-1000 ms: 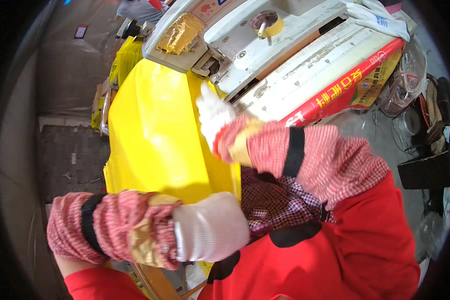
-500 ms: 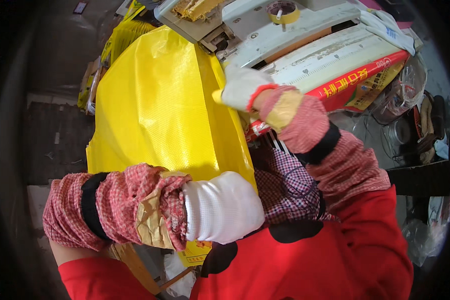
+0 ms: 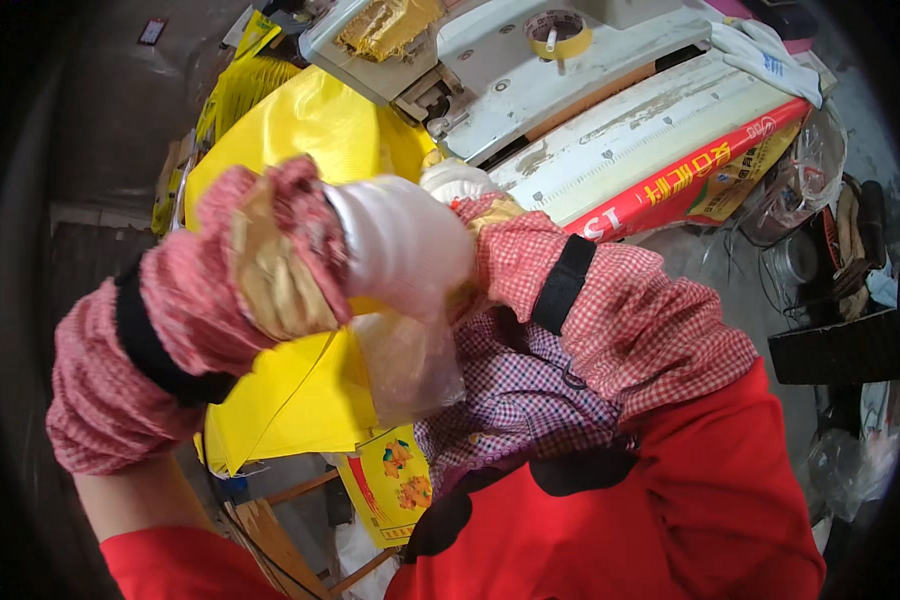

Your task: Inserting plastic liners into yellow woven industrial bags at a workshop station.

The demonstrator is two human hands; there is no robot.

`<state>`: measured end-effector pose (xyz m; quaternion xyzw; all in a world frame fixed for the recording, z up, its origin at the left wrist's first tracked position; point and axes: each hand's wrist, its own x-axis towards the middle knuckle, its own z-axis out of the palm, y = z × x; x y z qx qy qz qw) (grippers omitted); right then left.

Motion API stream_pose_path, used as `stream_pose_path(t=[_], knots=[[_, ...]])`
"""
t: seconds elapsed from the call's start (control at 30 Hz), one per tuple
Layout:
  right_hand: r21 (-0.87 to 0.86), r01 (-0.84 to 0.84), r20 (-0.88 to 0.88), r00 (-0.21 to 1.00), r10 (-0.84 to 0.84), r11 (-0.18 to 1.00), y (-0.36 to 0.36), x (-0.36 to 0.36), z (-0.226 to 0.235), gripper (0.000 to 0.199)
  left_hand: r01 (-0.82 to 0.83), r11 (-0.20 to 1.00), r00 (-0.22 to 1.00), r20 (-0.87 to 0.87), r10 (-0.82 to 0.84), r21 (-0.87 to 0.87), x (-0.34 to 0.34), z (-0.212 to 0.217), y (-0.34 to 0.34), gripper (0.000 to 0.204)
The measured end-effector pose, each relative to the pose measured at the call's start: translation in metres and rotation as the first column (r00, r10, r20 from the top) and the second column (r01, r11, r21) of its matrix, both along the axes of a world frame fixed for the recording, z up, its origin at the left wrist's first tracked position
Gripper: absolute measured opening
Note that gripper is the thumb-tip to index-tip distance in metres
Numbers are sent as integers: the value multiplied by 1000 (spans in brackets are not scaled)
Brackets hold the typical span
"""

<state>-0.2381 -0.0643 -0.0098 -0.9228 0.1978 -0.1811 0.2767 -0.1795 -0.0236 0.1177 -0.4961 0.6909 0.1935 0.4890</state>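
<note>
A large yellow bag point(image 3: 300, 150) lies spread in front of me, reaching from the machine down to my lap. My left hand point(image 3: 400, 245), in a white glove and a red checked sleeve cover, is raised in front of my chest. It is closed on a piece of clear plastic film point(image 3: 410, 365) that hangs below it. My right hand point(image 3: 455, 180), gloved the same way, sits just behind the left one at the yellow bag's right edge. Its fingers are hidden by my left hand.
A grey-white sewing machine point(image 3: 530, 70) with a roll of yellow tape point(image 3: 558, 32) stands at the top. A stack of white and red printed sacks point(image 3: 670, 160) lies to its right. A yellow printed bag point(image 3: 385, 480) and a wooden frame point(image 3: 270, 530) are below. Clutter fills the right side.
My left hand has risen from my lap to chest height, meeting my right hand, and now has clear plastic film hanging from it. My right hand has pulled back along the yellow bag's edge.
</note>
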Motion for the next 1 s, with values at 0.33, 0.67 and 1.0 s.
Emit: stream_pose_path(t=[0.33,0.67,1.0], knots=[[-118,-39,-269,963,6,992,-8,55,-14,16,39,998,993,108,-43,42,-22,26,72,6],[13,-117,-193,974,118,993,-10,23,-8,19,63,993,962,258,-88,103,0,39,-21,40],[26,-143,-160,976,145,989,-13,22,-8,22,-46,997,948,-312,60,54,-30,35,81,11]])
